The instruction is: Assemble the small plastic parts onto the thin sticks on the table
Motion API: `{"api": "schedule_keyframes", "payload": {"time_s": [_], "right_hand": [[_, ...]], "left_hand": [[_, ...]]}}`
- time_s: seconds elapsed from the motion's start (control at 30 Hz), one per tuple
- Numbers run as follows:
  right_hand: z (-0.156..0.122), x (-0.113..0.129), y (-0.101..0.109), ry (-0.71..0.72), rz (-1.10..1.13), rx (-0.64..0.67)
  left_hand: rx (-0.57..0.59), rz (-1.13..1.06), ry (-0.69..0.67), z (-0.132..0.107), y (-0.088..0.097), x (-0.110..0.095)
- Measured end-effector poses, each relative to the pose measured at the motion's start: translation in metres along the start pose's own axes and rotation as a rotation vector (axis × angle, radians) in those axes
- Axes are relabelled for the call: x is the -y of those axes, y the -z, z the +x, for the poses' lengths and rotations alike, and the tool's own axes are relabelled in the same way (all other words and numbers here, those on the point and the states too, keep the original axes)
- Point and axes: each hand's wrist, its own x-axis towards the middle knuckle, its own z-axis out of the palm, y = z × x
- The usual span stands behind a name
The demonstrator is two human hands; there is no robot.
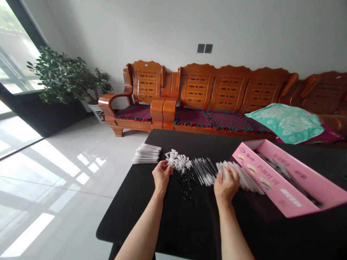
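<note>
My left hand [162, 176] is at the near left side of a pile of small white pen caps [180, 160], thumb and fingertips pinched together on what looks like one cap. My right hand [227, 184] is over a row of clear-white pen barrels [248, 177], its fingers curled around a barrel; motion blur hides the exact grip. Between the hands lie thin pen refills [204, 171] with dark and pale ends. Small black plugs [187, 184] are scattered below the caps. White pens [148, 153] with dark ends are stacked at the table's left edge.
A long pink open box [276, 180] with dark contents stands right of the barrels on the black table [189, 224]. Behind are a wooden bench [230, 88], a wooden armchair [146, 86] and a turquoise cloth [287, 122]. A potted plant [65, 77] stands at the left.
</note>
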Motion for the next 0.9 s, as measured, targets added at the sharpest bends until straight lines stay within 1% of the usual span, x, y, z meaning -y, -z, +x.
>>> {"api": "schedule_keyframes", "payload": {"time_s": [0.07, 0.13, 0.23, 0.3, 0.4, 0.5, 0.63, 0.7, 0.77, 0.9], "right_hand": [[-0.003, 0.015, -0.005, 0.044, 0.065, 0.031], [-0.005, 0.024, -0.007, 0.070, 0.105, 0.052], [-0.006, 0.028, -0.008, 0.083, 0.129, 0.067], [-0.006, 0.028, -0.007, 0.088, 0.136, 0.070], [-0.006, 0.028, -0.005, 0.095, 0.142, 0.074], [-0.006, 0.029, -0.004, 0.095, 0.149, 0.085], [-0.007, 0.030, -0.004, 0.089, 0.157, 0.095], [-0.007, 0.029, -0.004, 0.088, 0.159, 0.103], [-0.007, 0.029, -0.004, 0.086, 0.160, 0.108], [-0.007, 0.029, -0.004, 0.083, 0.165, 0.114]], "left_hand": [[0.025, 0.053, -0.008, 0.003, -0.001, 0.002], [0.049, 0.100, -0.035, 0.006, -0.002, 0.004], [0.089, 0.152, -0.108, 0.010, -0.005, 0.006], [0.093, 0.168, -0.144, 0.010, -0.005, 0.006], [0.036, 0.179, -0.163, 0.011, -0.002, 0.007], [-0.072, 0.216, -0.209, 0.015, 0.010, 0.009], [-0.268, 0.407, -0.319, 0.026, 0.032, 0.013], [-0.331, 0.509, -0.361, 0.032, 0.040, 0.016], [-0.343, 0.587, -0.378, 0.035, 0.043, 0.018], [-0.282, 0.706, -0.349, 0.035, 0.043, 0.020]]}}
